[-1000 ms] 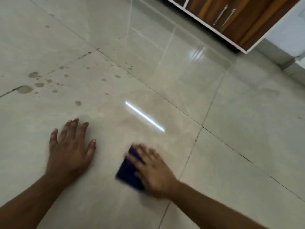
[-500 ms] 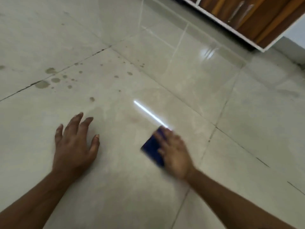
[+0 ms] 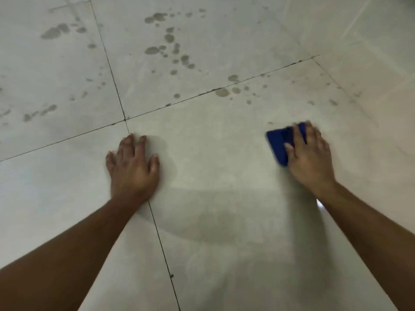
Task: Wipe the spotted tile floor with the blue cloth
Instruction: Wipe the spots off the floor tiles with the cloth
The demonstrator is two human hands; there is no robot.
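A folded blue cloth (image 3: 278, 143) lies flat on the pale tile floor (image 3: 215, 158) at the right, blurred by motion. My right hand (image 3: 308, 156) presses down on it, fingers spread over its right half, so part of the cloth is hidden. My left hand (image 3: 133, 166) rests flat on the floor, fingers apart and holding nothing, just below where the grout lines cross. Grey-brown spots (image 3: 168, 44) dot the tiles beyond both hands, with a cluster (image 3: 226, 90) along the grout line ahead of the cloth.
Dark grout lines (image 3: 122, 108) divide the floor into large tiles. More smudged spots (image 3: 55, 31) lie on the far left tiles. A faint damp arc (image 3: 202, 239) shows on the tile between my arms.
My right hand has pushed the blue cloth forward and to the right. My head has turned left and down, so the cabinet is out of view and more spotted tiles appear.
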